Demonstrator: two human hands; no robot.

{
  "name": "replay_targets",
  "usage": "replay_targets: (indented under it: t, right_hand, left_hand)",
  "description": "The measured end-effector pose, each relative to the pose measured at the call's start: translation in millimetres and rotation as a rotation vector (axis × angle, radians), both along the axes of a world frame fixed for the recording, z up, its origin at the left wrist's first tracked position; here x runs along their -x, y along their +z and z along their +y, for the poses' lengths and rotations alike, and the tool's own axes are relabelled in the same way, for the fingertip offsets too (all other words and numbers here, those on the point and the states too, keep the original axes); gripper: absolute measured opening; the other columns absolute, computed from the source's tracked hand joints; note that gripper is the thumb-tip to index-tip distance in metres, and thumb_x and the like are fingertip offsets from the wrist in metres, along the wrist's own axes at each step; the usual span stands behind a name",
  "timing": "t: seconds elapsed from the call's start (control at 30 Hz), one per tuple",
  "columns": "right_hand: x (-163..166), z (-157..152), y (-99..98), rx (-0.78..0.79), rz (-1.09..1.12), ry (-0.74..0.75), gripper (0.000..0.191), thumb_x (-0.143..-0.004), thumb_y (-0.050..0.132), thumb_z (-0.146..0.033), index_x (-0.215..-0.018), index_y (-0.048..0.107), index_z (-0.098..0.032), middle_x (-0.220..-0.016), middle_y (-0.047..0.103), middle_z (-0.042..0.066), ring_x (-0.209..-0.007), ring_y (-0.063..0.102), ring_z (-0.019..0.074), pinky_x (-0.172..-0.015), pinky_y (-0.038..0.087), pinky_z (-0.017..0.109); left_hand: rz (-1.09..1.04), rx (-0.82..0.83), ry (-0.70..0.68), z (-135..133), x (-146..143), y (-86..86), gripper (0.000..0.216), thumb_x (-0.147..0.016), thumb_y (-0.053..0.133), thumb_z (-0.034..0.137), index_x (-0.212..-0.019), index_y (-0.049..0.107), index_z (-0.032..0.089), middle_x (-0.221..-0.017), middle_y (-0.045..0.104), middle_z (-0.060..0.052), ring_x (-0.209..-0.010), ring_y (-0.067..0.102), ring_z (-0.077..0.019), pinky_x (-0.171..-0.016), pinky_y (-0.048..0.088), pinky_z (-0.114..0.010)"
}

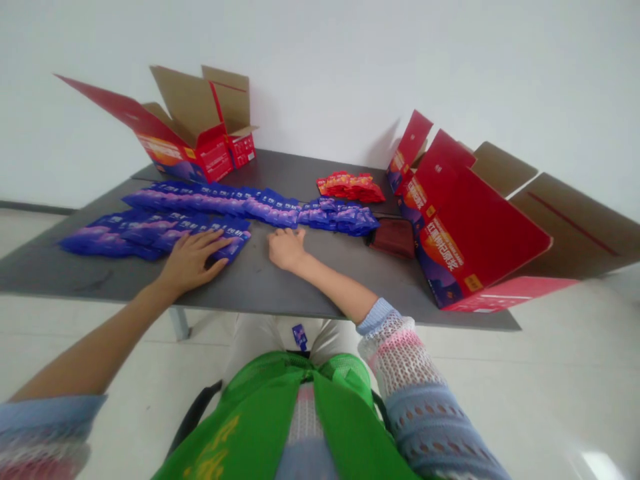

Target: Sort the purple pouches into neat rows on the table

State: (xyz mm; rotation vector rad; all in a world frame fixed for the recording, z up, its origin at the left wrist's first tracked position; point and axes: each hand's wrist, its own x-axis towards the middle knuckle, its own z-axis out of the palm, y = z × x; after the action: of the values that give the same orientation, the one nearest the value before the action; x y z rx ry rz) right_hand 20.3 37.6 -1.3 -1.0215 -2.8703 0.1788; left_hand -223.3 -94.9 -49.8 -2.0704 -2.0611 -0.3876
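Observation:
My left hand point(193, 259) lies flat with its fingers spread over the near right end of a bunch of overlapping blue sachets point(117, 233). Behind it, a long row of similar blue-purple sachets point(273, 207) stretches across the table. My right hand point(287, 249) rests on the dark table point(320, 283) just in front of that row. Its fingers are curled in a fist, and no sachet sticks out of it. A smaller pile of red-orange sachets point(350, 187) sits farther back on the right.
An open red carton point(215, 157) stands at the back left. Open red cartons point(450, 240) line the right side, flaps spread past the table edge. A dark brown pouch point(393, 238) lies beside them. One blue sachet point(300, 337) is below the table's front edge, between my legs.

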Motion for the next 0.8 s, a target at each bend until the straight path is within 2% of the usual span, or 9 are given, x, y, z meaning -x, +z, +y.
replay_targets:
  t: [0.1,0.27,0.33,0.53,0.6,0.73,0.8]
  right_hand:
    - [-18.0,16.1,9.5,0.034,-0.006,-0.001,0.037,-0.102,0.042,-0.019,-0.123,0.073,-0.016,-0.134,0.068,0.018,-0.128,0.059,0.0353,-0.107,0.040,0.063]
    - [-40.2,24.4,13.7,0.043,-0.002,0.125,0.039,-0.105,0.044,-0.023,-0.136,0.067,-0.017,-0.146,0.061,0.017,-0.133,0.056,0.0347,-0.107,0.044,0.060]
    - [-42.7,22.4,12.0,0.042,-0.004,0.184,0.038,-0.105,0.045,-0.023,-0.137,0.066,-0.017,-0.148,0.059,0.017,-0.135,0.054,0.0336,-0.107,0.045,0.059]
    - [-31.2,4.3,-7.2,-0.048,-0.023,0.299,0.038,-0.106,0.042,-0.023,-0.135,0.066,-0.017,-0.153,0.055,0.016,-0.136,0.051,0.0328,-0.106,0.047,0.055]
    - [-27.6,-2.3,-13.6,-0.079,-0.024,0.317,0.041,-0.106,0.038,-0.019,-0.139,0.063,-0.015,-0.151,0.057,0.017,-0.134,0.050,0.0329,-0.105,0.047,0.054]
    - [-26.6,-6.3,-18.3,-0.071,-0.017,0.319,0.045,-0.106,0.036,-0.018,-0.144,0.060,-0.015,-0.153,0.055,0.019,-0.135,0.048,0.0334,-0.105,0.046,0.055]
    - [-27.8,-5.1,-17.8,-0.057,-0.007,0.314,0.044,-0.107,0.038,-0.021,-0.146,0.059,-0.016,-0.154,0.054,0.019,-0.137,0.047,0.0339,-0.107,0.045,0.056]
  left_hand:
    - [0.027,0.018,0.009,-4.0,-5.4,1.2,0.062,-0.100,0.042,0.056,-0.155,0.058,0.032,-0.166,0.047,-0.006,-0.149,0.044,-0.0332,-0.127,0.019,-0.054]
    - [-0.007,0.056,0.124,-11.2,-20.4,4.0,0.063,-0.101,0.041,0.061,-0.159,0.051,0.039,-0.167,0.044,-0.007,-0.148,0.041,-0.0404,-0.119,0.025,-0.062]
    - [-0.015,0.055,0.159,-12.5,-24.1,5.2,0.062,-0.101,0.043,0.060,-0.159,0.052,0.040,-0.166,0.045,-0.009,-0.146,0.041,-0.0424,-0.118,0.023,-0.064]
    - [-0.064,0.076,0.138,-8.8,-21.7,12.2,0.057,-0.100,0.046,0.058,-0.154,0.056,0.041,-0.164,0.047,-0.007,-0.146,0.040,-0.0404,-0.118,0.019,-0.062]
    - [-0.076,0.059,0.158,-9.3,-20.0,13.3,0.057,-0.099,0.049,0.059,-0.152,0.060,0.040,-0.168,0.041,-0.008,-0.148,0.037,-0.0407,-0.118,0.017,-0.063]
    - [-0.074,0.005,0.168,-13.9,-18.8,11.0,0.060,-0.097,0.052,0.063,-0.151,0.061,0.037,-0.178,0.017,-0.009,-0.156,0.023,-0.0431,-0.119,0.013,-0.065]
    - [-0.080,0.002,0.165,-15.1,-20.1,9.6,0.063,-0.096,0.053,0.064,-0.153,0.060,0.037,-0.178,0.017,-0.009,-0.159,0.015,-0.0453,-0.119,0.008,-0.067]
